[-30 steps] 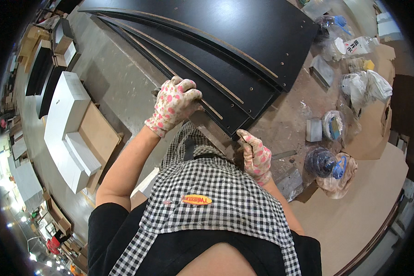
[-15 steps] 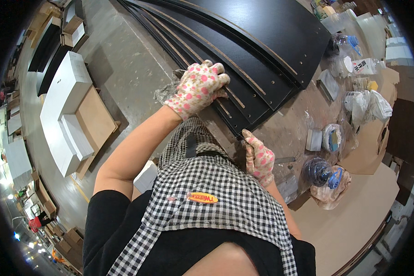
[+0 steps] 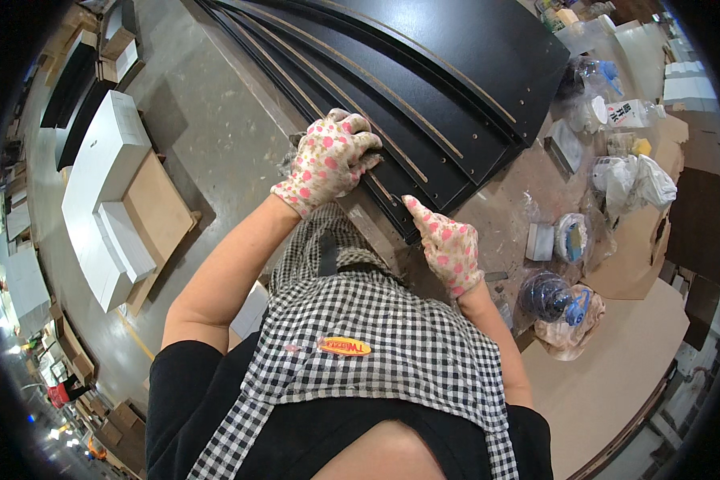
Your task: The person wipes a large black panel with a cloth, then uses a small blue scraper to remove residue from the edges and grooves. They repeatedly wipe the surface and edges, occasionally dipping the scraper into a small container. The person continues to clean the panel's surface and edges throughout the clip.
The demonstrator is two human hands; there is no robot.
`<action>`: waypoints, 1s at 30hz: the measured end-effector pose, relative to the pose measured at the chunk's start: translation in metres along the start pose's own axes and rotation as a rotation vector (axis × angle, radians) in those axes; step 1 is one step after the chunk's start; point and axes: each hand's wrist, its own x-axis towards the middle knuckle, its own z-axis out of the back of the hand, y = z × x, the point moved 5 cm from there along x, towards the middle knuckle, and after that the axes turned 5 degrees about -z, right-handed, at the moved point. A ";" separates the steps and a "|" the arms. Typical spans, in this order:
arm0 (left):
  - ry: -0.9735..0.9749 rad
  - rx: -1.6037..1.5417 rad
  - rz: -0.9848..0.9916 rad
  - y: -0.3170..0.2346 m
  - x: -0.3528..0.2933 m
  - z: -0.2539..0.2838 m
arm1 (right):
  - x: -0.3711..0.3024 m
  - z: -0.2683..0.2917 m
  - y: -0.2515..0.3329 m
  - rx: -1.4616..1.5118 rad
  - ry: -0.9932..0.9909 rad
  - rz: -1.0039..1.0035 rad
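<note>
Several black panels (image 3: 464, 144) lie stacked and fanned out, with pale strips or grooves along their edges and small holes near their ends. My left hand (image 3: 328, 164), in a white glove with pink flowers, presses on the nearest panels with its fingers curled. A crumpled grey rag (image 3: 286, 164) sticks out from under it on both sides. In a matching glove, my right hand (image 3: 450, 248) is at the near corner of the lowest panel, index finger stretched out by the panel's end. Its other fingers are partly hidden, and I see nothing held in it.
Right of the panels, the worktable (image 3: 504, 216) carries a clear bottle (image 3: 632, 114), white plastic bags (image 3: 636, 182), a grey block (image 3: 540, 242), a tape roll (image 3: 570, 238) and a large blue-capped bottle (image 3: 548, 296). White curved boards (image 3: 96, 200) stand on the floor at left.
My right hand has moved up and slightly left from the panel's near edge onto its corner, index finger now stretched out. The left hand has shifted slightly left in the picture with the rag.
</note>
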 end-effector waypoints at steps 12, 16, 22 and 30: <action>0.089 -0.002 0.026 0.002 0.004 -0.002 | -0.001 0.000 -0.008 -0.158 0.024 0.081; 0.133 0.020 0.057 0.004 0.004 -0.004 | -0.010 0.001 -0.014 -0.067 0.040 0.094; 0.086 0.016 0.041 0.002 0.004 -0.002 | -0.016 0.001 -0.009 0.050 -0.061 0.133; 0.086 0.007 0.046 0.003 0.003 -0.003 | -0.012 -0.012 0.019 -0.247 -0.054 0.198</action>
